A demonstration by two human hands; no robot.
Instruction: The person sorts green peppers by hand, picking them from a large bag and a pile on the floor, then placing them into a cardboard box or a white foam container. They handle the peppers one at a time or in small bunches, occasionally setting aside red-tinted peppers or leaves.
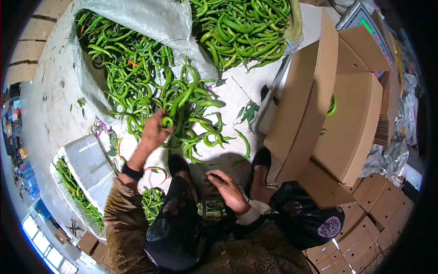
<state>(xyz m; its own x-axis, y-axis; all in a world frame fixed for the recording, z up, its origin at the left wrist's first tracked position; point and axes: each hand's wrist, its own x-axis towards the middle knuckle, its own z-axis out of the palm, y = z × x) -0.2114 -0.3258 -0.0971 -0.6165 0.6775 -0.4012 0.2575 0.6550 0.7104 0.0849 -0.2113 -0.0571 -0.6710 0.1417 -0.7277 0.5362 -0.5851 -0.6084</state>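
Observation:
A heap of long green chili peppers (137,86) spills from a white woven sack (141,20) onto the pale floor. My left hand (155,131), with a dark band at the wrist, reaches to the near edge of this heap. Its fingers are closed around a curled green chili pepper (167,122); part of the grip is hidden. My right hand (228,189) hovers between my knees, fingers loosely bent and apart, with nothing visible in it. Several loose peppers (212,137) lie just beyond it. One red pepper (157,171) rests close to my left wrist.
To the right stands an open cardboard box (349,123) with a few peppers inside, beside a lit digital scale (365,27). A second pepper-filled sack (294,27) is at the back. A white foam box (89,169) with peppers sits left. Flattened cartons (365,228) lie at lower right.

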